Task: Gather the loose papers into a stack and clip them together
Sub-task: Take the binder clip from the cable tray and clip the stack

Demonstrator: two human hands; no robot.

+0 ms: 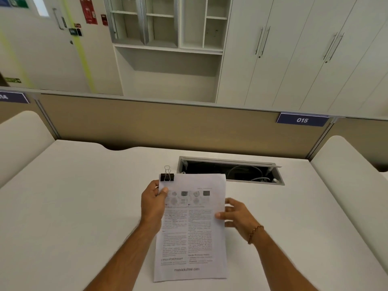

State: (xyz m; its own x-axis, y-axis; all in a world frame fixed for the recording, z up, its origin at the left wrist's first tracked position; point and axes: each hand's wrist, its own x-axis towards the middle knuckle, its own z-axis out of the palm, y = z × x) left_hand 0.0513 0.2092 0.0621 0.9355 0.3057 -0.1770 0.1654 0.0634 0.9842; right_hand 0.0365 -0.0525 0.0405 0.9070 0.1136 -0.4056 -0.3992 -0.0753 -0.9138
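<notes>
A squared stack of printed papers (pixel 193 238) is held over the white desk (pixel 73 206), its top edge tilted away from me. A black binder clip (pixel 167 177) with wire handles up sits on the stack's top left corner. My left hand (pixel 154 204) grips the left edge just below the clip, thumb on the front page. My right hand (pixel 235 215) holds the right edge at mid height, thumb on the page and fingers behind it.
An open cable hatch (pixel 231 170) with white cords inside lies in the desk just beyond the papers. A beige partition (pixel 168 122) with a blue "015" label (pixel 302 120) closes the back. White side dividers (pixel 346 175) flank the desk.
</notes>
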